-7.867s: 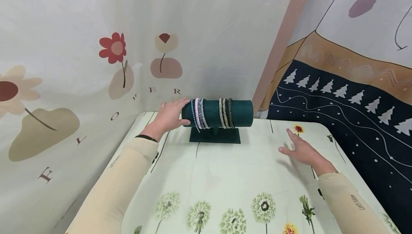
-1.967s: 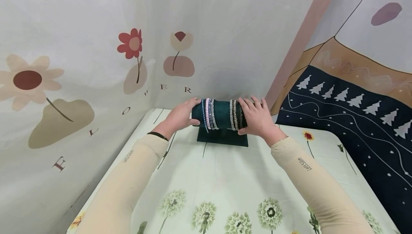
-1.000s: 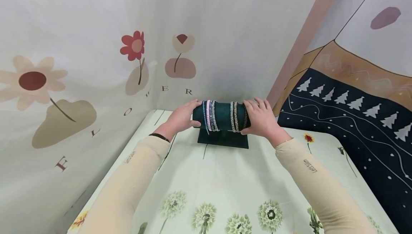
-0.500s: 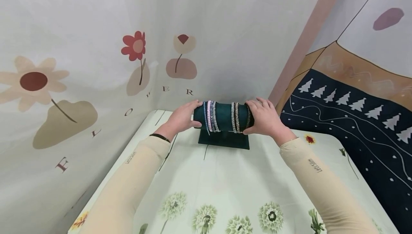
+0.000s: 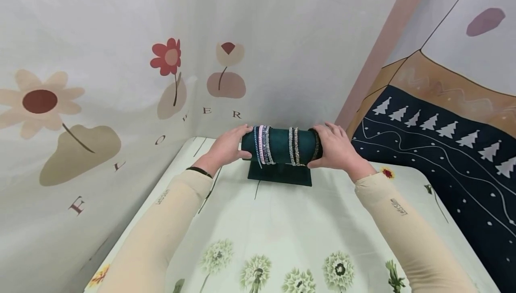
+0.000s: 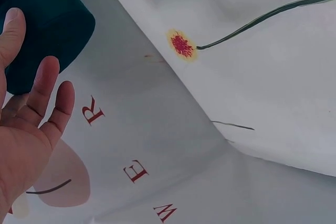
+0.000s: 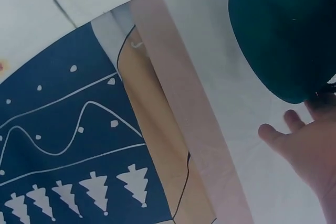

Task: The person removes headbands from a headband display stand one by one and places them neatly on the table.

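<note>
A dark green velvet bracelet stand (image 5: 280, 143) with a flat base (image 5: 282, 175) stands at the back of the table. Around its left part sit several blue, pink and silver bracelets (image 5: 264, 145). Right of the middle is a group of silver, black and brownish bracelets (image 5: 294, 146). My left hand (image 5: 226, 147) grips the roll's left end, thumb in front; the left wrist view shows that green end (image 6: 58, 24) by the fingers. At the other end, my right hand (image 5: 333, 147) pinches a dark bracelet (image 5: 316, 145) still around the roll, partly hidden by the fingers.
The table carries a pale floral cloth (image 5: 274, 221). Close behind it hangs a white curtain (image 5: 282, 51) printed with flowers and letters. To the right is a navy fabric (image 5: 451, 167) with white trees.
Over the last two seconds my right hand has slid the dark bracelet rightward along the roll, away from its group. Earlier, that hand was off the stand. My left hand keeps its grip.
</note>
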`<state>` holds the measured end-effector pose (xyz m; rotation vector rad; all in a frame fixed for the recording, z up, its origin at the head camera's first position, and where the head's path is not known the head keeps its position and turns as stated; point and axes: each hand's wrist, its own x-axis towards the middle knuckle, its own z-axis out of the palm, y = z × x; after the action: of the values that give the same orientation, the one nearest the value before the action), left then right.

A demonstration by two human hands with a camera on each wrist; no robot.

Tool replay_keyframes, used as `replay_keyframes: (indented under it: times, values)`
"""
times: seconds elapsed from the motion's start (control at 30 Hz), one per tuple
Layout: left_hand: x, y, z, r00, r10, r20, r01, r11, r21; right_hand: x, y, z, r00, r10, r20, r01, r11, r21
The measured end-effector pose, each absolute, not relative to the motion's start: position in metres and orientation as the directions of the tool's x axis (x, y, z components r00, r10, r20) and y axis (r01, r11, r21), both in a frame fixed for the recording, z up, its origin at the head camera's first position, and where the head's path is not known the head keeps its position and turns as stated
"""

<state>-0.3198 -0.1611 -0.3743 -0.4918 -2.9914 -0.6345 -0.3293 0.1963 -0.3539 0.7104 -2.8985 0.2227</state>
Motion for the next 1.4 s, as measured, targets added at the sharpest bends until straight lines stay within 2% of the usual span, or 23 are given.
replay_keyframes:
  times: [0.33,1.4]
  values:
    - [-0.317,-0.160,-0.372,-0.952,0.288,0.107,0.306,0.870,0.385,-0.335,0.184,-0.352,-0.862,-0.480,0.167,-0.502,0.854,-0.135]
    - [-0.318,-0.156,-0.371,-0.955,0.278,0.099,0.295,0.892,0.343,-0.344,0.192,-0.361,-0.856,-0.497,0.144,-0.514,0.846,-0.140]
